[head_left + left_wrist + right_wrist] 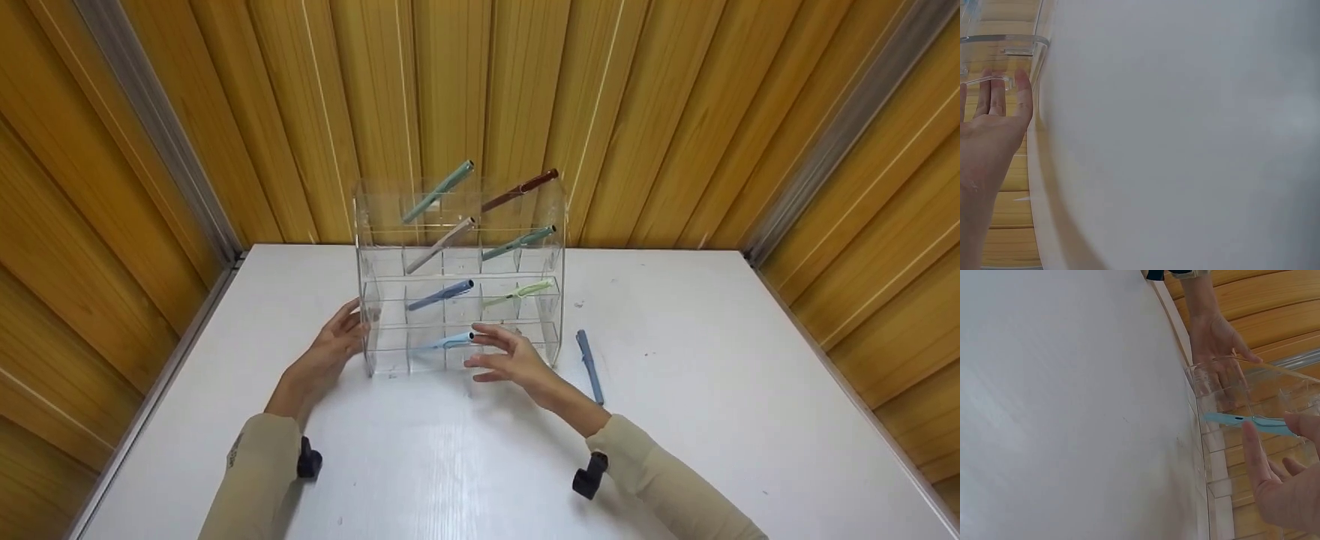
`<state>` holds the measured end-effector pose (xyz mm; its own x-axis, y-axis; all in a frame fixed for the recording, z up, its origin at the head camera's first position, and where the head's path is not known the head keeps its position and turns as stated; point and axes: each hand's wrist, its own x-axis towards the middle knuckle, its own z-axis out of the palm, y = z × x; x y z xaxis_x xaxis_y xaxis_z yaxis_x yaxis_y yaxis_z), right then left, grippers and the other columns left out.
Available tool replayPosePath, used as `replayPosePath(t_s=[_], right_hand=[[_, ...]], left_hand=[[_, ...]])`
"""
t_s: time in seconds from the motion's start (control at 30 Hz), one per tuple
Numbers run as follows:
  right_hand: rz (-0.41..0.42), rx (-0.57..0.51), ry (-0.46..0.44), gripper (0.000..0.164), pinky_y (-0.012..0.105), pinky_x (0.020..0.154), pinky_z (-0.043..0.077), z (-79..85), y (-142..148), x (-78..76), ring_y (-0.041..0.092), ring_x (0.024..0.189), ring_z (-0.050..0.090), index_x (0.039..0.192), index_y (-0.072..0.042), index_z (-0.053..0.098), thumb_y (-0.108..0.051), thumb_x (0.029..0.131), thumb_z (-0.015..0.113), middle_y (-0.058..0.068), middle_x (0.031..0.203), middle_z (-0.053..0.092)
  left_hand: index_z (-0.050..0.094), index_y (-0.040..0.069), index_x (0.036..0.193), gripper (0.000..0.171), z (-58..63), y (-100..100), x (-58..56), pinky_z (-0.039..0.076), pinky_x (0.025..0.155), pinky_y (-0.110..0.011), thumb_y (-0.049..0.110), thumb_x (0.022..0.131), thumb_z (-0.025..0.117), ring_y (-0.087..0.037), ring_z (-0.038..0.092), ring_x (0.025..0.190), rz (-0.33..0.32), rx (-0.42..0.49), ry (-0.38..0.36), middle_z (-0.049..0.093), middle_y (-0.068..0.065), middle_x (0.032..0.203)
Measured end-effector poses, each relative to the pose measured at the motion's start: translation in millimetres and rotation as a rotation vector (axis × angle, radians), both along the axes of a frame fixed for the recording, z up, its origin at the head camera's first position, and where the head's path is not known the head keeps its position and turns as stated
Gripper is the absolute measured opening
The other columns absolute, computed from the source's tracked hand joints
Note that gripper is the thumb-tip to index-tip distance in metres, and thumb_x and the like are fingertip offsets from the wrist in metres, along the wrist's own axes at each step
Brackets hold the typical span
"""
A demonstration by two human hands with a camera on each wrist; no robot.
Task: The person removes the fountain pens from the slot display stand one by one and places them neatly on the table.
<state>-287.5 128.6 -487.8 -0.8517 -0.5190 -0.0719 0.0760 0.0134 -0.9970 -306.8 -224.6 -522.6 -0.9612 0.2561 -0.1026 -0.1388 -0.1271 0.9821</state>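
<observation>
A clear acrylic pen rack [388, 350] with stepped rows of compartments stands upright on the white table. My left hand [337, 341] touches its left side with fingers loosely extended; the left wrist view shows fingertips by the clear side edge. At the lowest row, my right hand [517, 360] has its fingers spread around the capped end of a light blue pen [1224, 418]. That pen leans in a bottom compartment, and in the right wrist view thumb and index finger overlap it without closing round it.
Above it in the rack lean a slate-blue pen [441, 295], a lime pen [525, 292], a pinkish pen [441, 245], two green pens and a dark red pen [521, 190]. Another blue pen [589, 367] lies on the table right of the rack. Wood-patterned walls [450, 90] enclose the table.
</observation>
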Motion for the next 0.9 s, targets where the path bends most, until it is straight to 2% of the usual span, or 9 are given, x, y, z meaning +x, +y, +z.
replayPosePath(t_s=[0.2, 0.3, 0.47, 0.6, 0.73, 0.9], right_hand=[[-0.014, -0.003, -0.026, 0.055, 0.038, 0.088, 0.063, 0.0, -16.4, -0.5, 0.015, 0.102, 0.074, 0.15, -0.003, 0.049, -0.006, 0.098, 0.067, 0.022, 0.146, 0.054], [-0.014, -0.005, -0.037, 0.052, 0.038, 0.088, 0.063, -0.2, -22.3, -0.9, 0.017, 0.103, 0.074, 0.147, -0.004, 0.052, -0.006, 0.098, 0.067, 0.023, 0.142, 0.056], [-0.015, -0.016, -0.027, 0.05, 0.039, 0.087, 0.063, -2.2, -29.4, -3.1, 0.019, 0.103, 0.074, 0.146, 0.0, 0.052, -0.006, 0.098, 0.066, 0.021, 0.136, 0.061], [-0.015, -0.029, -0.014, 0.05, 0.036, 0.084, 0.064, -5.3, -34.1, -5.3, 0.015, 0.1, 0.074, 0.146, 0.005, 0.05, -0.006, 0.099, 0.065, 0.021, 0.132, 0.063], [-0.027, -0.033, -0.024, 0.046, 0.034, 0.083, 0.064, -6.3, -37.2, -5.9, 0.014, 0.097, 0.075, 0.143, 0.004, 0.053, -0.007, 0.1, 0.064, 0.026, 0.131, 0.062], [-0.026, -0.048, -0.015, 0.041, 0.036, 0.085, 0.064, -4.7, -39.9, -6.5, 0.014, 0.098, 0.076, 0.14, 0.004, 0.056, -0.008, 0.102, 0.062, 0.025, 0.13, 0.064]], left_hand=[[0.017, 0.024, 0.164, 0.074, -2.4, -1.7, -0.3, 0.018, 0.129, -0.051, 0.025, 0.104, 0.061, -0.031, 0.027, 0.154, -0.003, -0.001, 0.001, 0.029, -0.01, 0.166], [0.018, 0.025, 0.164, 0.073, -2.4, -1.2, 0.5, 0.02, 0.129, -0.05, 0.025, 0.105, 0.06, -0.029, 0.028, 0.154, 0.003, -0.005, 0.0, 0.03, -0.009, 0.165], [0.015, 0.022, 0.165, 0.067, -1.3, -0.6, 1.5, 0.021, 0.129, -0.05, 0.018, 0.108, 0.052, -0.031, 0.028, 0.154, -0.007, 0.004, 0.027, 0.028, -0.012, 0.165], [0.015, 0.021, 0.165, 0.067, -1.0, -0.7, 1.9, 0.023, 0.128, -0.049, 0.019, 0.108, 0.052, -0.03, 0.029, 0.154, 0.003, -0.004, 0.027, 0.028, -0.01, 0.166], [0.015, 0.023, 0.165, 0.069, -1.2, -0.4, 2.2, 0.024, 0.128, -0.047, 0.021, 0.107, 0.054, -0.027, 0.028, 0.155, 0.017, -0.014, -0.001, 0.028, -0.006, 0.167], [0.012, 0.021, 0.165, 0.069, 0.6, -1.3, 0.4, 0.021, 0.129, -0.05, 0.018, 0.108, 0.051, -0.03, 0.026, 0.155, -0.001, -0.007, 0.015, 0.026, -0.009, 0.167]])
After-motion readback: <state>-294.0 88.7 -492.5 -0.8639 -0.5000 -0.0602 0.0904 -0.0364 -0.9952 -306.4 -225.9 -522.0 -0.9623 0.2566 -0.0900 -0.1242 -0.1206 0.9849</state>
